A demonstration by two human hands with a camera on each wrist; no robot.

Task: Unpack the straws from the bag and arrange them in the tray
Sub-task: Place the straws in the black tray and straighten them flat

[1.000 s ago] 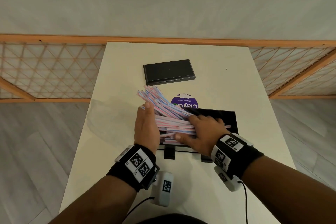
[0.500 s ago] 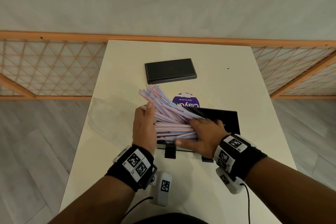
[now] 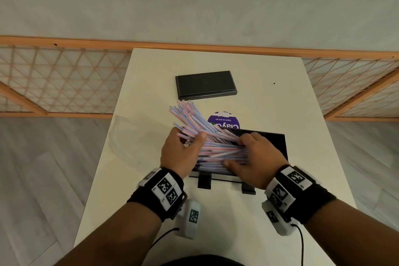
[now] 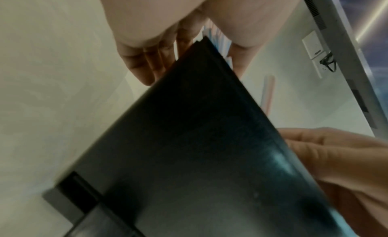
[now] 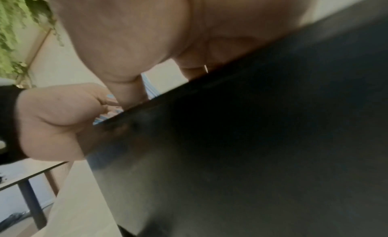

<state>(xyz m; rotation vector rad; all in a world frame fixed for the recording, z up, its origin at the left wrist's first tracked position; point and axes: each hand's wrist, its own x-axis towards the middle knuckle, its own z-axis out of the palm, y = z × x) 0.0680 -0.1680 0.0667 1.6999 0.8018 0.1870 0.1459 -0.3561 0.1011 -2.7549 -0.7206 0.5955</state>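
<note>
A thick bundle of pink, blue and white striped straws [image 3: 194, 124] fans out from the upper left down into the black tray [image 3: 274, 142]. My left hand [image 3: 183, 149] holds the bundle at its left side, thumb curled over the top. My right hand [image 3: 250, 155] grips the right ends inside the tray, fingers on top and thumb underneath. In the left wrist view the tray's dark wall [image 4: 210, 141] fills the middle, with straws [image 4: 218, 36] between my left fingers [image 4: 144, 64] and thumb. The right wrist view shows the tray wall [image 5: 273, 141] and straw ends [image 5: 109, 114].
A flat black lid [image 3: 205, 84] lies farther back on the white table [image 3: 269, 103]. A bag with a purple round label [image 3: 224, 120] lies just behind the tray. The tray stands on two black feet [image 3: 204, 181] near the front. A wooden lattice rail runs behind the table.
My left thumb has come over the top of the bundle, and my right hand has spread wider over the straws' right ends. The straws lie a little lower in the tray.
</note>
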